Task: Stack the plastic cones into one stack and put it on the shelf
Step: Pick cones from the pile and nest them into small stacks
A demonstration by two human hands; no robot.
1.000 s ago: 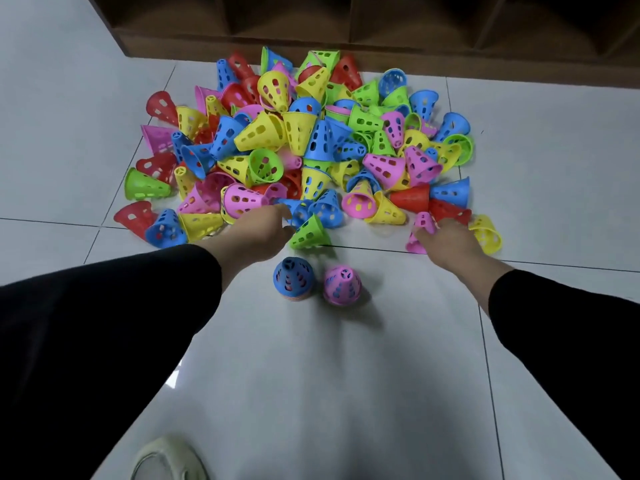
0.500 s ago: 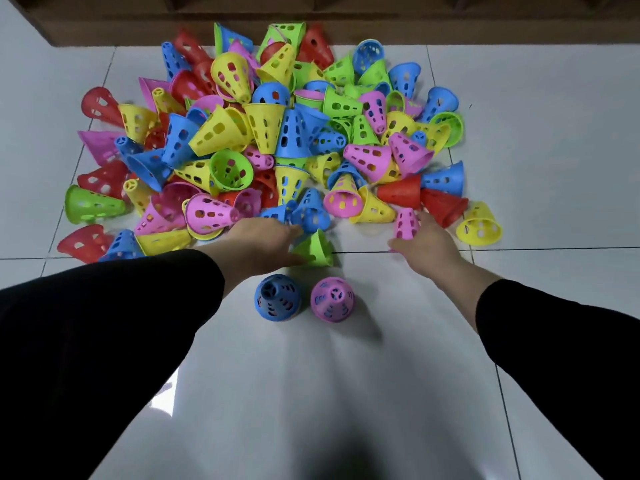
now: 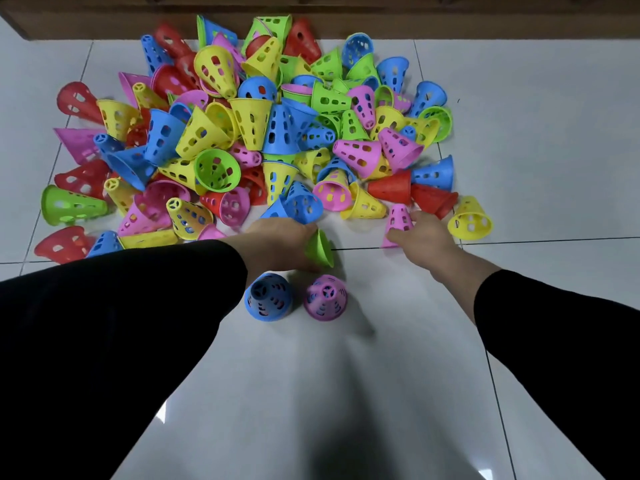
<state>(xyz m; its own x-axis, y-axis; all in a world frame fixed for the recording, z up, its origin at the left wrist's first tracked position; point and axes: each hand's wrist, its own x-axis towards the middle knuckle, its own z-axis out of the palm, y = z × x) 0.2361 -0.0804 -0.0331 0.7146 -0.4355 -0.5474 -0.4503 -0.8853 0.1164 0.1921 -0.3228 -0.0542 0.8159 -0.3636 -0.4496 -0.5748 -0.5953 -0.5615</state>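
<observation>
A big pile of plastic cones in red, yellow, blue, green and pink lies on the white tiled floor, just in front of the brown wooden shelf. At the near edge of the pile, the left hand grips a green cone, fingers curled round it. To the right along that same edge, the right hand holds a pink cone between thumb and fingers. Nearer than the pile, just below the left hand, a blue cone and a second pink cone stand upright side by side, apart from each other.
</observation>
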